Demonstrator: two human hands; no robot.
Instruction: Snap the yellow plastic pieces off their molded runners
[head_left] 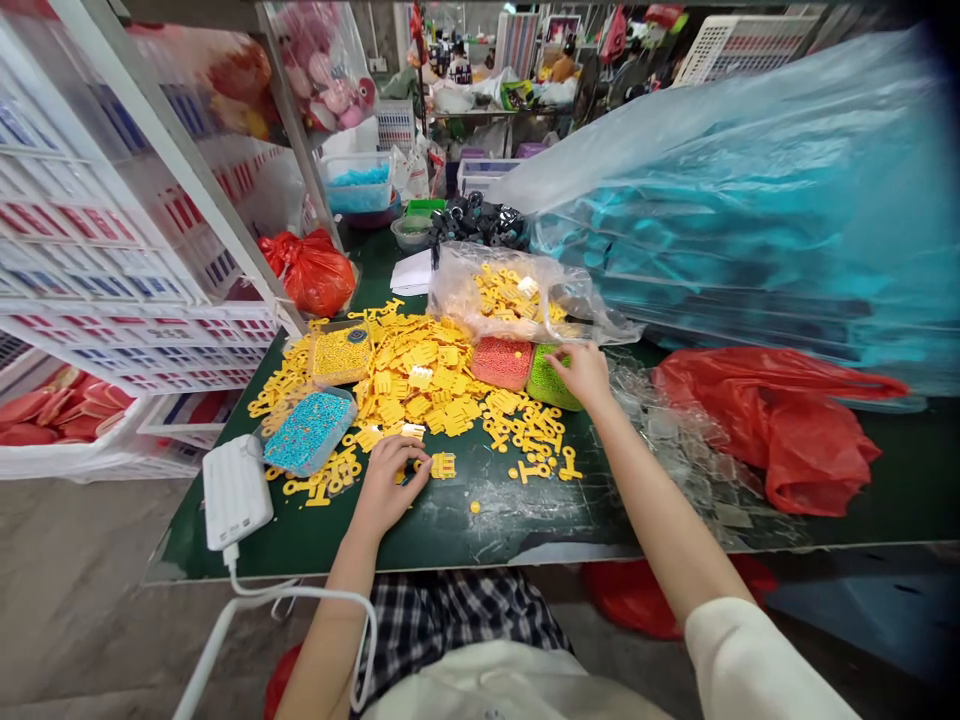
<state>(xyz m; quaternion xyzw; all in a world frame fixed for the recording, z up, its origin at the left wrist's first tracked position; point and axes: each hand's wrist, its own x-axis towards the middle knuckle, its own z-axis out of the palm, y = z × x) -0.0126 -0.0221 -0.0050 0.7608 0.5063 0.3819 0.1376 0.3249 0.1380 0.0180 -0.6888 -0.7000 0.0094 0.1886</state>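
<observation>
My left hand [391,482] rests on the green table, its fingers curled and thumb and fingertips closed at the left end of a small yellow plastic piece [444,466] with coloured spots in its slots. My right hand [581,372] reaches over a clear box of green beads [551,378], fingertips pinched together at the beads. Whatever lies in that pinch is too small to see. Left of this box stands one of pink-red beads [501,362]. A big heap of flat yellow pieces [420,375] lies between the hands. A yellow ball [475,507] sits near the table's front.
Boxes of blue beads [309,432] and yellow beads [341,353] stand left, beside a white power bank [237,492] with a cable. Yellow ring-ended pieces [529,430] lie scattered. Behind is a plastic bag of yellow pieces [517,295]; right, a red bag [780,420].
</observation>
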